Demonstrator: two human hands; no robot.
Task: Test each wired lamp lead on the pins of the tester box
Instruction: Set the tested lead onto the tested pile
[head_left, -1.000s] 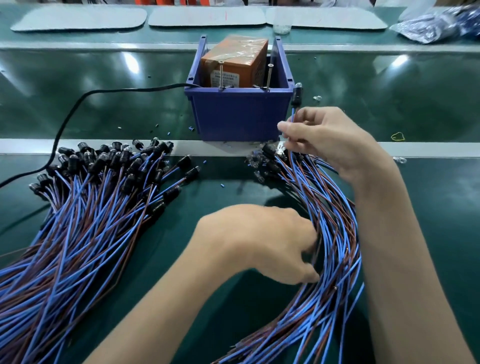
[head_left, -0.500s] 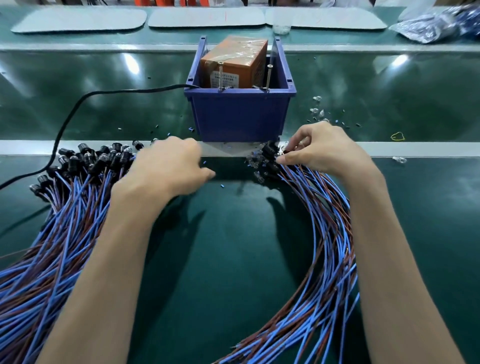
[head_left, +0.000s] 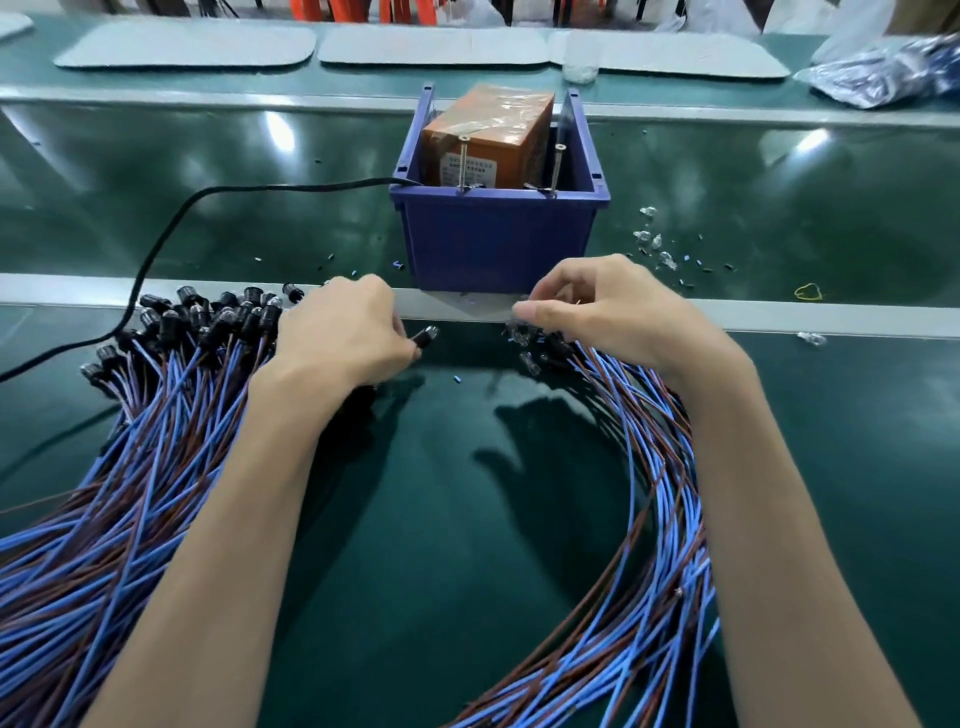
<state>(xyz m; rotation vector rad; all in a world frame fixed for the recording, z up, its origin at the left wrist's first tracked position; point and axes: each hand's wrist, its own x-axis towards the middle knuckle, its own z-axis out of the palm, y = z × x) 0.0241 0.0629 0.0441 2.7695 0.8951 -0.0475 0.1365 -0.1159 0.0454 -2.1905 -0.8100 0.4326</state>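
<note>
Head camera: blue-and-brown wire bundles (head_left: 104, 493) fan down both sides of the green bench (head_left: 441, 519). Left hand (head_left: 343, 332) grips one black-capped lamp lead (head_left: 425, 335). Right hand (head_left: 613, 312) curls over the right pile's lamp ends, grasp unclear. Just beyond stands the blue plastic tester box (head_left: 498, 239), its upright metal pins (head_left: 463, 161) untouched.

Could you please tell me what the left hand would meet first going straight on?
The left hand, holding a lamp lead, points right: probably the lamp ends under the right hand; depth is unclear.
</note>
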